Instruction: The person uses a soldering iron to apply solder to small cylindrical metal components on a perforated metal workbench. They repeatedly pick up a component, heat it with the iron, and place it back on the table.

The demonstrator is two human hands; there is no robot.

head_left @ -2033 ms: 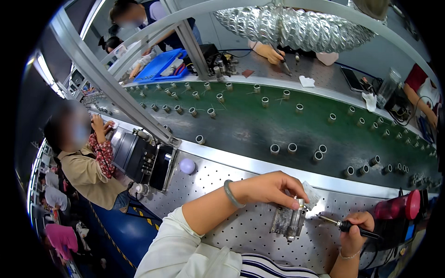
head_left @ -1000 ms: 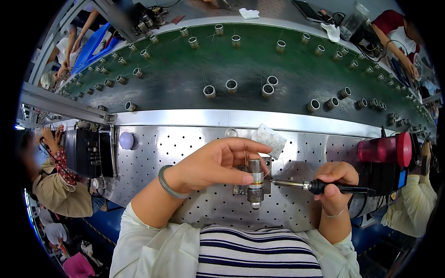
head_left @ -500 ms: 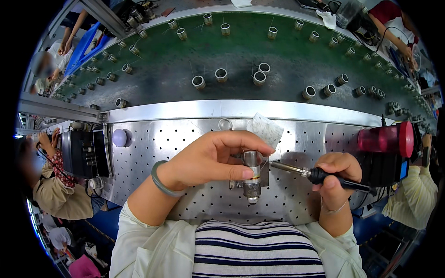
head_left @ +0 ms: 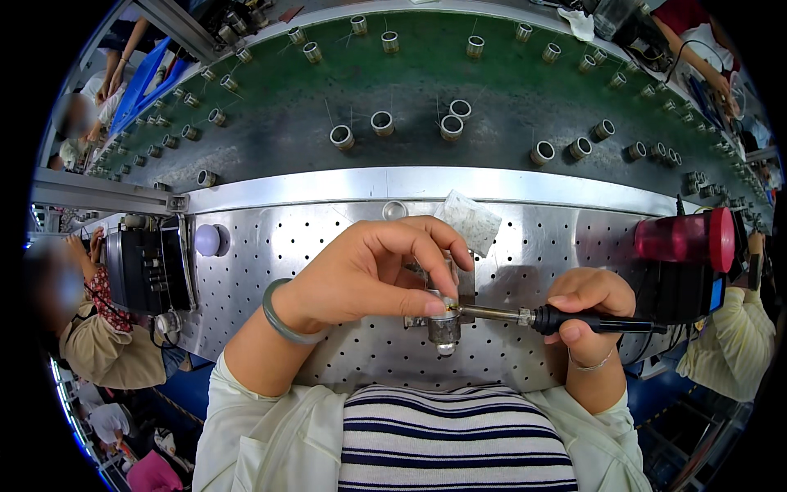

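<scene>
In front of me a small metal cylinder (head_left: pixel 444 331) with a rounded silver end lies on a metal block. My left hand (head_left: pixel 381 275) is closed, thumb and forefinger pinched at the cylinder's upper part and hiding most of it. Whether those fingers also pinch a thin wire, I cannot make out. My right hand (head_left: pixel 592 307) is closed round the black handle of a soldering iron (head_left: pixel 500 313). The iron points left, its tip at the cylinder's yellowish band, right beside my left fingertips.
The perforated metal worktop (head_left: pixel 270 279) carries a white packet (head_left: pixel 469 221), a clear round cap (head_left: pixel 394 210) and a purple ball (head_left: pixel 207 239). A red container (head_left: pixel 680 239) stands right. Beyond the metal rail, a green conveyor belt (head_left: pixel 270 123) bears many metal cylinders. Co-workers sit on both sides.
The iron's tip has moved left and slightly down, onto the cylinder. My left fingers have closed in over the cylinder's upper part. My view has shifted slightly.
</scene>
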